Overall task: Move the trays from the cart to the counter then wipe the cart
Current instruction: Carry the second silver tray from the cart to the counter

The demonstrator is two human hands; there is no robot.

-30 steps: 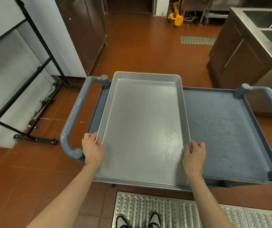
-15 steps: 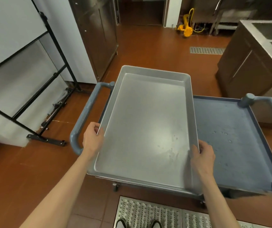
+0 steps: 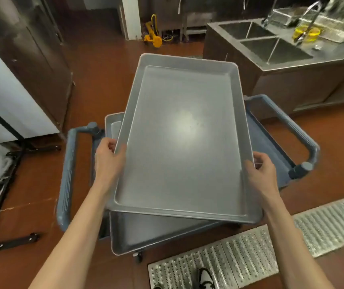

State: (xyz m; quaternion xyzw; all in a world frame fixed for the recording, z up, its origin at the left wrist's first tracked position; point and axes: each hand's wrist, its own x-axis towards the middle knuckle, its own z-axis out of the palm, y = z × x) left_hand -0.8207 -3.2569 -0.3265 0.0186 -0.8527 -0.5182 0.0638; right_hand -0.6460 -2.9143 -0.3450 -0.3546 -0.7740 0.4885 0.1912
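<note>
Top tray (image 3: pixel 184 142), frame centre, pinched at its side rims by left hand (image 3: pixel 108 158) and right hand (image 3: pixel 259 171) above cart (image 3: pixel 275 142), second tray (image 3: pixel 146 232) beneath; lifting step, next carry to table (image 3: pixel 337 56), upper right.

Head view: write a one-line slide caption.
Both hands, left and right, lift a tray off another tray on the cart.

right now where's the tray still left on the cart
In the head view, the second tray lies on the cart's left side, mostly hidden beneath the lifted tray, beside the left handle.
</note>
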